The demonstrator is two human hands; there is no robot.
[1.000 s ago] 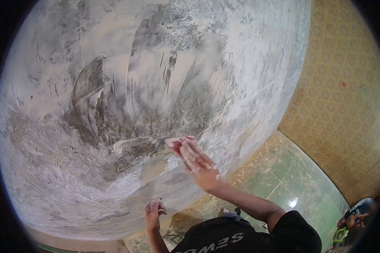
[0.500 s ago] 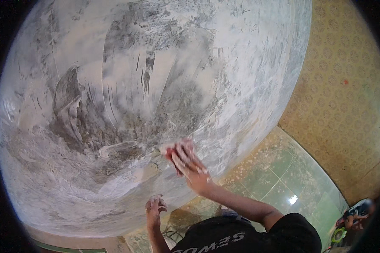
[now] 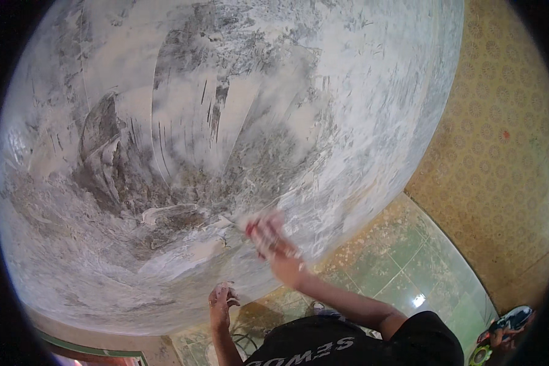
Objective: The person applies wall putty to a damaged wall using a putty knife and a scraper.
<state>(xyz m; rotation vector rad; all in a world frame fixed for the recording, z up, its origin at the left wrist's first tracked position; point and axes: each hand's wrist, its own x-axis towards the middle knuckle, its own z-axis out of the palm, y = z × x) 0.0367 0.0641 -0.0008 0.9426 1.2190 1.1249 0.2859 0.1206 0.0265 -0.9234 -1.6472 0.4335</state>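
Observation:
My right hand, streaked with white filler and blurred, grips a red-handled scraper on or close to the wall. That wall is roughly coated in pale filler over patchy dark grey, with swept streaks and ridges. Lower down, my left hand is curled near the wall's foot, its fingers smeared with white; what it holds, if anything, I cannot make out.
Green floor tiles, speckled with plaster, lie below me. A yellow-brown patterned surface fills the right side. At lower right are what seems a person and a green flower-shaped object. A green-edged opening sits at lower left.
My right hand with the scraper has moved downward along the wall and is now more blurred. My left hand has hardly moved. The view has shifted slightly.

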